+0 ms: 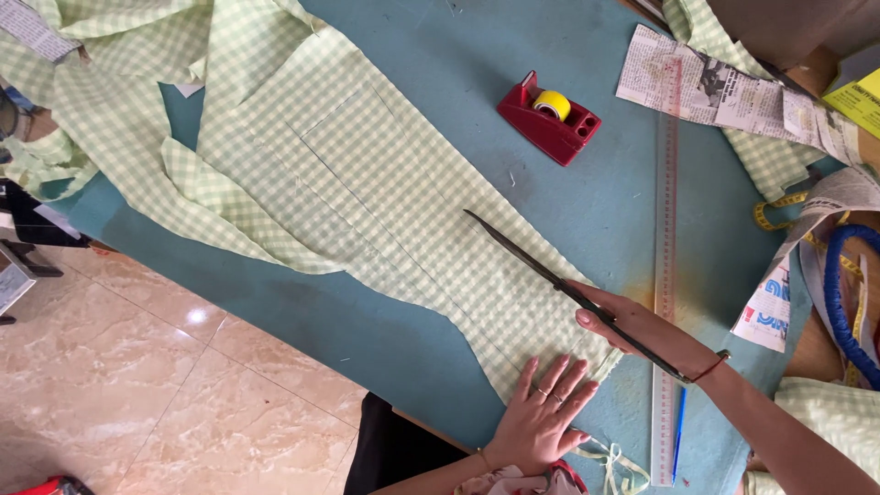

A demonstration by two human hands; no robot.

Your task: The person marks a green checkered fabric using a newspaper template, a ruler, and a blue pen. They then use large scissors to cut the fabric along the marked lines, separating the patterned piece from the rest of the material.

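Note:
My right hand grips long dark scissors, whose blades lie over a green-and-white checked fabric spread across the blue table. The blade tip points toward the upper left, in the middle of the cloth. My left hand lies flat with fingers spread on the near end of the fabric, by the table's front edge. Pencil lines are drawn on the cloth.
A red tape dispenser with a yellow roll stands behind the fabric. A clear long ruler lies along the right, a blue pen beside it. Newspaper patterns, a yellow measuring tape and a blue cord crowd the right. Tiled floor lies at left.

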